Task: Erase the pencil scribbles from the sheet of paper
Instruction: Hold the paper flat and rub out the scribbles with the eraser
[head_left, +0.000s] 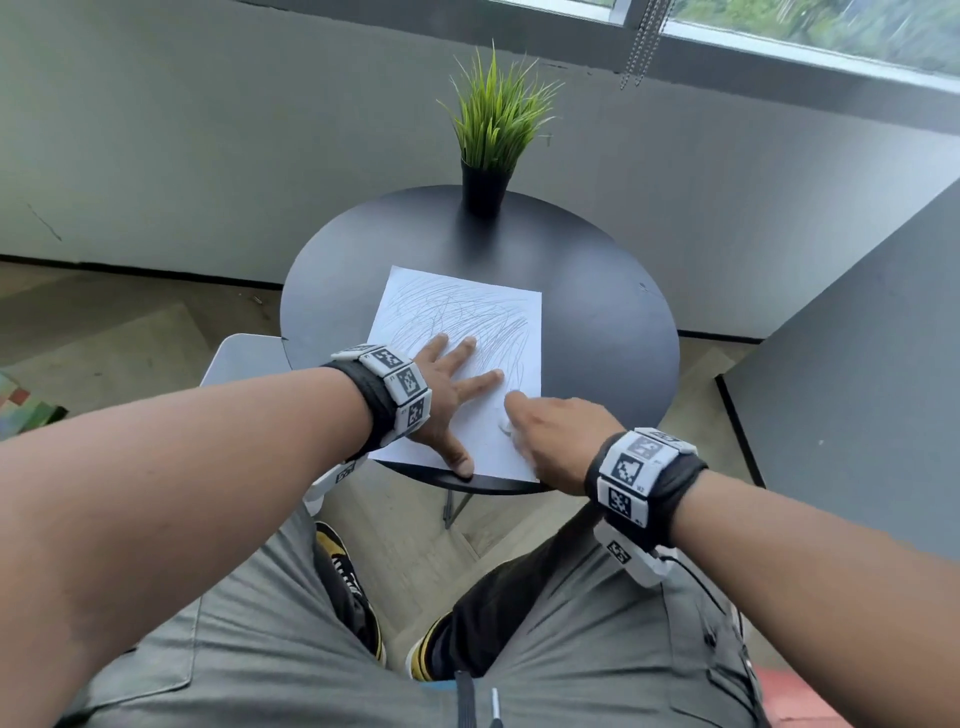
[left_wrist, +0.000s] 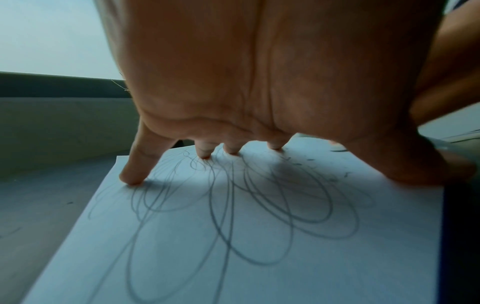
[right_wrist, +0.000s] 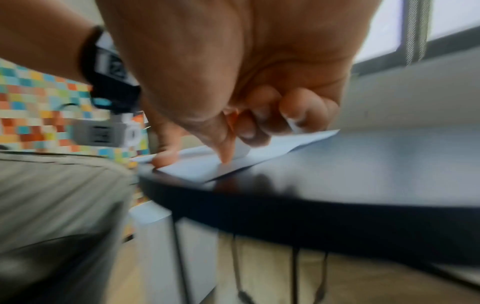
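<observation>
A white sheet of paper (head_left: 462, 312) covered in grey pencil scribbles (head_left: 467, 317) lies on a round black table (head_left: 597, 332). My left hand (head_left: 452, 384) lies flat on the sheet with fingers spread, its thumb at the near edge; in the left wrist view the fingertips (left_wrist: 132, 179) press the paper (left_wrist: 233, 257). My right hand (head_left: 545, 431) is at the sheet's near right corner, pinching a small white eraser (head_left: 505, 423) against the paper. In the right wrist view the eraser (right_wrist: 241, 150) shows between thumb and fingers, blurred.
A potted green grass plant (head_left: 488, 135) stands at the table's far edge. The paper's near edge reaches the table rim by my legs. A white stool (head_left: 244, 358) sits left of the table, a grey wall and window behind.
</observation>
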